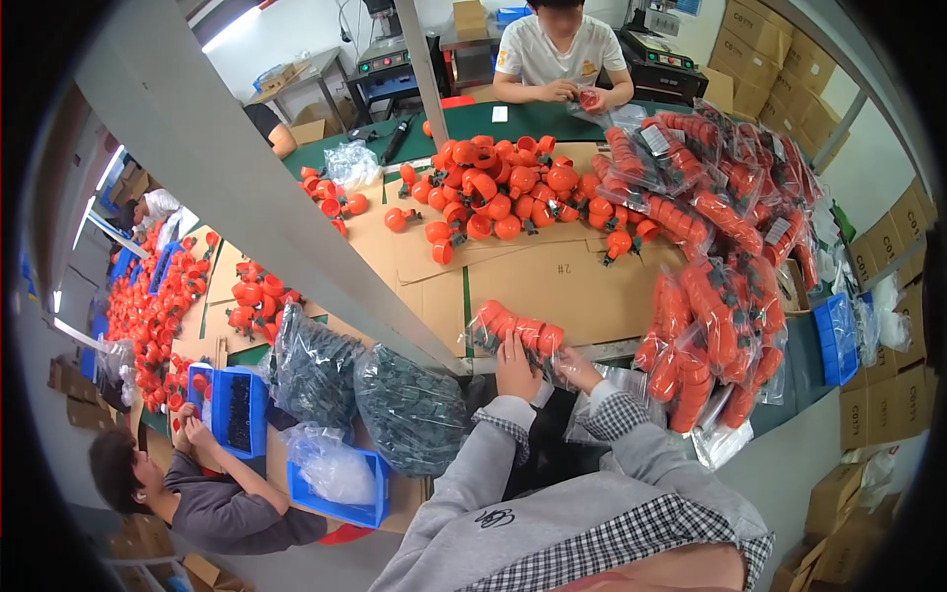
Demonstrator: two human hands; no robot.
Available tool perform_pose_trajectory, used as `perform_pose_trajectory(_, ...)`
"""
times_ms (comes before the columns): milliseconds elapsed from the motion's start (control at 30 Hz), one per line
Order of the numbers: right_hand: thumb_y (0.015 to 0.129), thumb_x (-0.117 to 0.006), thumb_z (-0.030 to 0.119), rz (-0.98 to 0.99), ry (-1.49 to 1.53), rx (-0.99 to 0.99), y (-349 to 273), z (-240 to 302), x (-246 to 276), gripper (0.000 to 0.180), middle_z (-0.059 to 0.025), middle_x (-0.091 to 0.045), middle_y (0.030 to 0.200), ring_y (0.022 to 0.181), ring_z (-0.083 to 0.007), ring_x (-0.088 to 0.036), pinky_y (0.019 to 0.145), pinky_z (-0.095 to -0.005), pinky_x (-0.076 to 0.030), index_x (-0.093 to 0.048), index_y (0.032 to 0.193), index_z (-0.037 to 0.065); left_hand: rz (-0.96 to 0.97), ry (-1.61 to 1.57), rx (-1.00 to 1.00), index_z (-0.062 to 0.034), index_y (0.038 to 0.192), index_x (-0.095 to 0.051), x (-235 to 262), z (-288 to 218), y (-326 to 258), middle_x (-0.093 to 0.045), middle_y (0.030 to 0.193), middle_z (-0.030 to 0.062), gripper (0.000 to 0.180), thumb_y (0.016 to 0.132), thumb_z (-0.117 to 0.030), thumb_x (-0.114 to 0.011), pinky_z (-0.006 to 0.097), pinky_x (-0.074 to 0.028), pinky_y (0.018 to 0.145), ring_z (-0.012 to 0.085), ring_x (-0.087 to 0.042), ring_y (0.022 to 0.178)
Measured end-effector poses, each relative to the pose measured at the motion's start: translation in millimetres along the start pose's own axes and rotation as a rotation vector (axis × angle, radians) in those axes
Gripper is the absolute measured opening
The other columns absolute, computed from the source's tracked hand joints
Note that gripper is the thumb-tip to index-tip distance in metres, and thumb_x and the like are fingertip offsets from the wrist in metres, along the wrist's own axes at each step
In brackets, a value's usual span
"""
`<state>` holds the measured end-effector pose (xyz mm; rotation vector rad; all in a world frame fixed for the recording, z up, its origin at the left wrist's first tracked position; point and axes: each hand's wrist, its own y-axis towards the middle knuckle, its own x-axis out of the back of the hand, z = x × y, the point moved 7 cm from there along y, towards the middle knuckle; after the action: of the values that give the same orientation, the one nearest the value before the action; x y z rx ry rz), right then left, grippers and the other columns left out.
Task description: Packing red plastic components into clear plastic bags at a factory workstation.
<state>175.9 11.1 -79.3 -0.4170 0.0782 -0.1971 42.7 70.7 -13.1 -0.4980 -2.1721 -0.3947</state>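
A clear plastic bag (521, 330) with a row of orange round cups with dark fittings lies along the near edge of the cardboard-covered table, right in front of me. My left hand (515, 371) is closed against the near side of the bag, its fingers reaching up onto the cups. At the bag's right end, the fingers of my right hand (578, 371) are closed on the plastic. Beyond the bag is a heap of loose orange cups (508, 187). Filled bags of cups (715, 321) are piled to the right of my hands.
Flat cardboard (552, 286) covers the tabletop. Two large bags of dark parts (409, 409) stand left of me, beside a blue bin (373, 511). A slanted metal post (296, 197) crosses the left. One co-worker (562, 54) sits opposite, another (207, 493) at lower left.
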Motion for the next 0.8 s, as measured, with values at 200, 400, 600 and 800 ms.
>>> perform_pose_trajectory(200,0.082,-0.056,0.02,0.105,-0.45,-0.049,-40.8,82.7,66.3,0.023,0.0004,-0.053,0.055,0.049,-0.0069,-0.049,0.044,-0.0223,-0.038,-0.065,0.075,0.0,-0.05,0.017,-0.024,0.0035,0.133,-0.024,7.4,-19.4,2.4,-0.025,0.139,0.0173,0.082,0.062,-0.012,-0.063,0.045,-0.035,0.097,0.0412,-0.032,0.12)
perform_pose_trajectory(400,0.08,-0.057,0.021,-0.201,0.175,-0.011,94.3,129.1,104.2,0.016,-0.0012,-0.056,0.063,0.053,-0.0085,-0.05,0.048,-0.025,-0.04,-0.06,0.079,0.005,0.037,0.095,0.063,-0.0008,0.136,-0.023,9.7,-12.3,2.3,-0.023,0.142,0.0114,0.08,0.067,-0.013,-0.061,0.045,-0.038,0.093,0.0352,-0.031,0.124)
perform_pose_trajectory(600,0.073,-0.065,0.027,-1.232,-0.567,0.001,163.3,81.5,221.9,0.037,-0.0097,-0.061,0.078,0.074,-0.0266,-0.062,0.068,-0.0361,-0.049,-0.056,0.097,0.0,0.049,0.064,0.004,-0.0015,0.135,-0.024,-10.1,-20.9,11.2,-0.022,0.143,0.011,0.076,0.068,-0.012,-0.057,0.045,-0.039,0.092,0.034,-0.03,0.125)
perform_pose_trajectory(800,0.066,-0.072,0.03,-1.345,-0.332,-0.334,128.9,89.2,224.9,0.048,-0.0182,-0.063,0.097,0.086,-0.0277,-0.063,0.075,-0.0395,-0.049,-0.056,0.101,0.001,0.042,0.105,0.06,-0.0005,0.136,-0.023,-1.8,-8.2,3.8,-0.021,0.144,0.0113,0.078,0.066,-0.01,-0.057,0.044,-0.035,0.096,0.0344,-0.029,0.126)
